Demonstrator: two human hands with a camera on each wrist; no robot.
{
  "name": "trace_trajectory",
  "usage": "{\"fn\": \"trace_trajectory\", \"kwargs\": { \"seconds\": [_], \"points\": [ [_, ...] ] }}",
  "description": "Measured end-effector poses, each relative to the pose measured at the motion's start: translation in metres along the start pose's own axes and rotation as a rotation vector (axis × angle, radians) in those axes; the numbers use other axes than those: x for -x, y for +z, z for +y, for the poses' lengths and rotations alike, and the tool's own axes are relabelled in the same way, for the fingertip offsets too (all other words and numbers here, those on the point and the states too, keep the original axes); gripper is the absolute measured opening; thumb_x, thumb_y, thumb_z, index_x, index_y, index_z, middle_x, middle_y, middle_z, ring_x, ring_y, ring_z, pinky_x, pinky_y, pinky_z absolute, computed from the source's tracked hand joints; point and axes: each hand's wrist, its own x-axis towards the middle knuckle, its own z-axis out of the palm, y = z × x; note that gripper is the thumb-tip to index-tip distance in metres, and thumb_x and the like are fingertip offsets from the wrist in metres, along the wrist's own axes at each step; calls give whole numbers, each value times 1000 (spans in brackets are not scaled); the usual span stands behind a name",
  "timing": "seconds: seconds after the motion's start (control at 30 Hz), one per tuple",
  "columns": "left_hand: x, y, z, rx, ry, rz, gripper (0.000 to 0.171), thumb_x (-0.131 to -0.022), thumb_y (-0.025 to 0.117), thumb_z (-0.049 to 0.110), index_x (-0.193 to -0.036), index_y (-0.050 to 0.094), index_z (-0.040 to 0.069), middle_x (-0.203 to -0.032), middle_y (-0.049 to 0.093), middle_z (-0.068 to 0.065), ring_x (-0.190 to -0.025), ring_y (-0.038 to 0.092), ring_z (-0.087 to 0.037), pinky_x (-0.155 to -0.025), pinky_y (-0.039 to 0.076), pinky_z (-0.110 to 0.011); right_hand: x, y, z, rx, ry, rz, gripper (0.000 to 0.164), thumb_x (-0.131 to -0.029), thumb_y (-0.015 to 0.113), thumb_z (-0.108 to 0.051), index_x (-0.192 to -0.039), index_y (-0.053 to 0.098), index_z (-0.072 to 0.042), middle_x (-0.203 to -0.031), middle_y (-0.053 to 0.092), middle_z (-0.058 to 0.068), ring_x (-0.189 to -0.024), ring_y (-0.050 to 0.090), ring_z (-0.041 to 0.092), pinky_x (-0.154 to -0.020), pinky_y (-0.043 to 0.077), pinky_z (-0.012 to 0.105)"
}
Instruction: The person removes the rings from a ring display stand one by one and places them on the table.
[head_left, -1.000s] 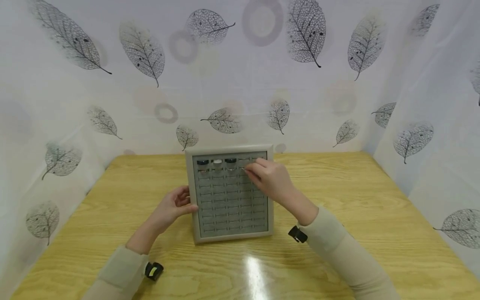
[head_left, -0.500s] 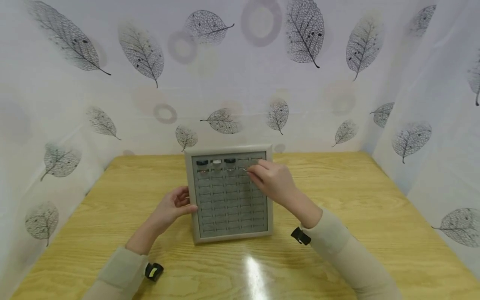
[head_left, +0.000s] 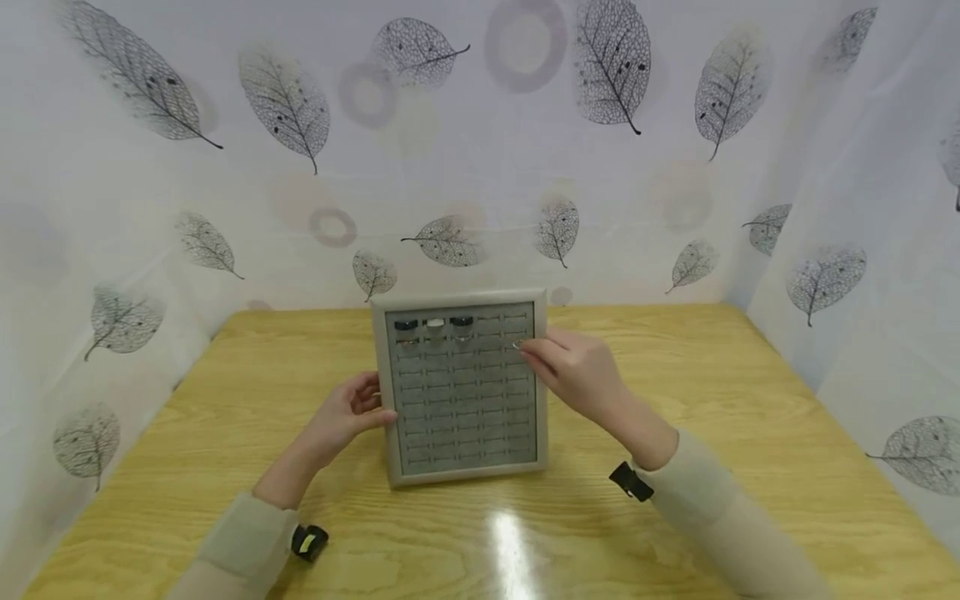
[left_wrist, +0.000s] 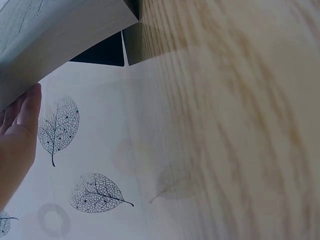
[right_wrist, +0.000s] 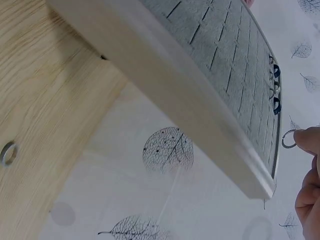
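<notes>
A ring display board (head_left: pixel 467 429) with a pale frame and grey slotted padding leans upright on the table in the head view. My left hand (head_left: pixel 337 425) holds its left edge, thumb in front and fingers behind. A dark ring (head_left: pixel 406 326), a white ring (head_left: pixel 435 323) and another dark ring (head_left: pixel 461 322) sit in the top row, with thin rings (head_left: pixel 408 342) in the slots below them. Between thumb and finger, my right hand (head_left: pixel 581 375) pinches a thin silvery ring (right_wrist: pixel 283 140); in the right wrist view it is clear of the padding.
A loose silvery ring (right_wrist: pixel 8 154) lies on the wooden table (head_left: pixel 300 358) in the right wrist view. Behind the table hangs a white curtain (head_left: pixel 480 150) with a leaf print. A dark support (left_wrist: pixel 100 52) shows behind the board in the left wrist view.
My right hand has drawn back to the right, carrying the thin ring from the second row's fourth slot towards the board's right edge. My left hand keeps its hold.
</notes>
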Motion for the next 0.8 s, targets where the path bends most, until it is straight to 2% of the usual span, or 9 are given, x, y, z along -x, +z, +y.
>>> {"fn": "trace_trajectory", "kwargs": {
  "seconds": [0.1,0.23,0.53,0.8],
  "points": [
    [-1,0,0,7,6,1,63,-80,65,8,-130,29,-9,-125,41,-25,-113,44,-32,-84,45,-29,5,-8,3,23,3,0,32,-92,47,-20,-73,65,-2,-57,50,1,-42,40,10,-36,33,21],
    [-1,0,0,9,8,-3,63,-80,64,8,-129,29,-9,-125,41,-25,-112,45,-31,-84,45,-29,15,-20,8,64,11,2,36,-94,43,-22,-72,65,-2,-55,45,-1,-40,33,7,-34,29,20],
    [-1,-1,-1,7,3,-8,62,-80,65,7,-129,30,-9,-124,42,-25,-111,46,-29,-84,45,-29,41,-40,23,116,57,-48,39,-95,41,-25,-73,65,-3,-55,46,0,-38,35,8,-32,28,21],
    [-2,-1,0,-1,6,0,62,-80,65,7,-129,30,-10,-123,42,-25,-112,45,-31,-84,44,-28,60,-41,34,134,63,-110,42,-95,39,-25,-71,64,-3,-55,44,-1,-38,34,7,-32,28,21]
  ]
}}
